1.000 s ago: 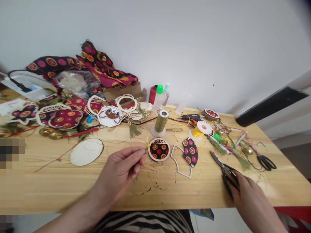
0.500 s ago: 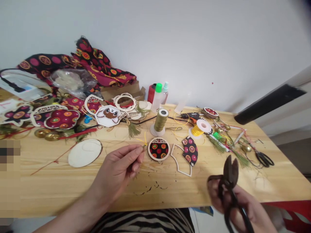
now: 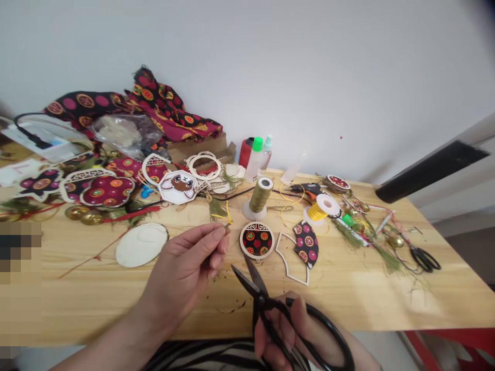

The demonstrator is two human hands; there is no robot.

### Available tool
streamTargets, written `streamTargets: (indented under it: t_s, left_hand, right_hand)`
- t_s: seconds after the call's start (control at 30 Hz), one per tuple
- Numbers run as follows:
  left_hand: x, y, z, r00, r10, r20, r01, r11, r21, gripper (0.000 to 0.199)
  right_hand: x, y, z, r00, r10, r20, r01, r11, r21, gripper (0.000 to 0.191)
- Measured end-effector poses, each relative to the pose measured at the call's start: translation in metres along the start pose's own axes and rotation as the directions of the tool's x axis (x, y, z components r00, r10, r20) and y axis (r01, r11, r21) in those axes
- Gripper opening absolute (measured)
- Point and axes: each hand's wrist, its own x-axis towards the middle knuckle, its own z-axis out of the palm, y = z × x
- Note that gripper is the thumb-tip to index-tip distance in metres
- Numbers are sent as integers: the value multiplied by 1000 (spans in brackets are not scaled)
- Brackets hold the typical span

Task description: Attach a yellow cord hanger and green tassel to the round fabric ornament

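Between the thumb and fingers of my left hand [image 3: 197, 252] is a small green tassel top, with a yellow cord [image 3: 228, 212] sticking up from it. My right hand [image 3: 294, 330] is wrapped round the handles of black scissors [image 3: 262, 299]. Their blades are apart and point up and left, below the fingers of my left hand. Just right of that hand lies a round wooden ornament [image 3: 257, 240] with patterned fabric inside. Beside it are a thin white fan-shaped frame [image 3: 285, 262] and a fan-shaped fabric piece [image 3: 307, 243].
Behind the ornament stands a green thread spool [image 3: 260, 195]; a yellow cord spool [image 3: 320, 208] and glue gun [image 3: 307, 190] are right of it. A white oval [image 3: 142, 245] lies left. Black-handled scissors [image 3: 425, 259] lie far right. Patterned cloth [image 3: 174, 113] is heaped at the back left.
My right hand has brought the scissors leftward, near my left hand, and turned the blades up and left. My left hand still pinches the tassel top. The view has shifted slightly.
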Motion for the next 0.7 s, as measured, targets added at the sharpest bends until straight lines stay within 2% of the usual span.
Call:
streamTargets:
  t_s: [0.1, 0.2, 0.3, 0.37, 0.47, 0.6, 0.67, 0.7]
  left_hand:
    - [-2, -2, 0, 1000, 5, 21, -5, 1000, 5, 5]
    - [-4, -4, 0, 999, -14, 31, 13, 1000, 21, 4]
    - [-5, -5, 1, 998, -37, 51, 35, 998, 50, 9]
    - [-6, -7, 0, 997, -52, 62, 48, 997, 63, 11]
    - [-6, -8, -2, 996, -56, 67, 52, 997, 60, 13]
    - [-3, -7, -6, 998, -46, 32, 46, 999, 14, 9]
    - [-1, -7, -7, 999, -49, 3, 49, 999, -22, 6]
    - [1, -7, -8, 998, -64, -3, 64, 997, -39, 6]
  right_hand:
    - [9, 2, 1, 997, 21, 70, -32, 986, 165, 86]
    - [18, 5, 4, 996, -7, 86, -16, 965, 261, 84]
    - [26, 10, 7, 995, -39, 89, 10, 950, 311, 84]
    - [30, 13, 9, 998, -38, 56, 20, 957, 288, 76]
    - [28, 11, 9, 999, -32, -40, 38, 988, 151, 62]
    - [6, -3, -2, 970, -97, -224, 56, 982, -182, 59]
    - [-12, -11, -16, 914, -176, -365, 0, 900, -435, 57]
    - [-21, -14, -25, 860, -212, -464, -99, 824, -559, 52]
